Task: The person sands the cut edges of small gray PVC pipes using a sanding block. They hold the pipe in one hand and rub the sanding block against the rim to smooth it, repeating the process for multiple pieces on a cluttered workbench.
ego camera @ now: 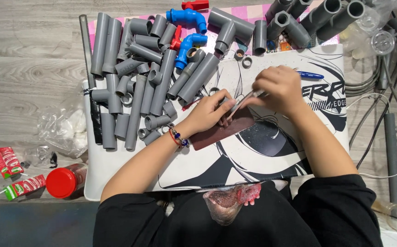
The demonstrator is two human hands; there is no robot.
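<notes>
Left hand (207, 112) presses down on dark reddish-brown sheet (221, 130) lying on printed white mat (262, 155), fingers curled closed at sheet's upper edge. Right hand (278, 89) pinches thin metal tool (244, 101) – fingers closed on it, tip angled down toward left hand, meeting sheet. Grey pipe pieces (148, 82) heaped at mat's upper left, blue elbow fittings (187, 20) among them. Blue pen (309, 75) just beside right hand. Red-lidded jar (65, 181) on floor – far left.
</notes>
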